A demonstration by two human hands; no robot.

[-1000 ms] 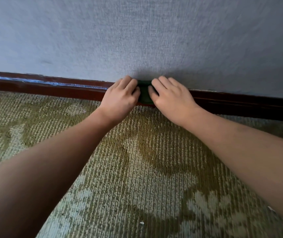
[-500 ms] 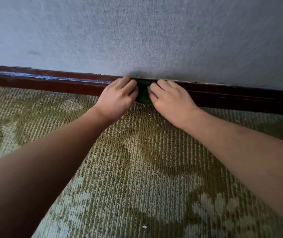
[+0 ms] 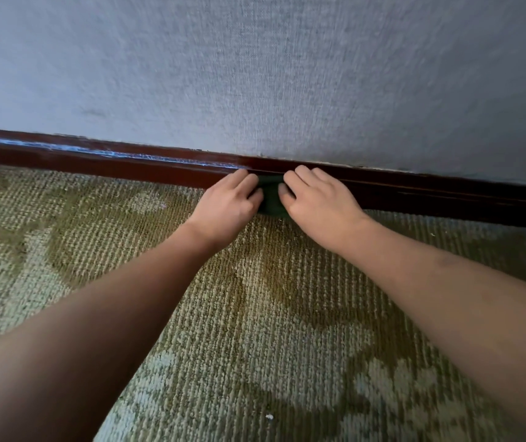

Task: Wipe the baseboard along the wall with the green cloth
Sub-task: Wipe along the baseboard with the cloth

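A dark red-brown baseboard [image 3: 127,169] runs along the foot of the grey-blue wall [image 3: 255,74], sloping down to the right. The green cloth [image 3: 271,199] is bunched against the baseboard's lower face, just above the carpet, and only a small dark patch of it shows. My left hand [image 3: 226,207] grips its left side with curled fingers. Close beside it, my right hand [image 3: 317,202] grips the right side, fingertips pressing the cloth onto the wood. Both forearms reach in from the bottom corners.
Green patterned loop carpet [image 3: 255,330] covers the floor up to the baseboard. A pale streak of sheen or dust [image 3: 73,149] lies along the baseboard's top edge to the left of my hands. A small white speck [image 3: 269,416] sits on the carpet.
Both hands and the cloth have slid down from the baseboard's top edge onto its lower face. They stay at about the same spot along the wall.
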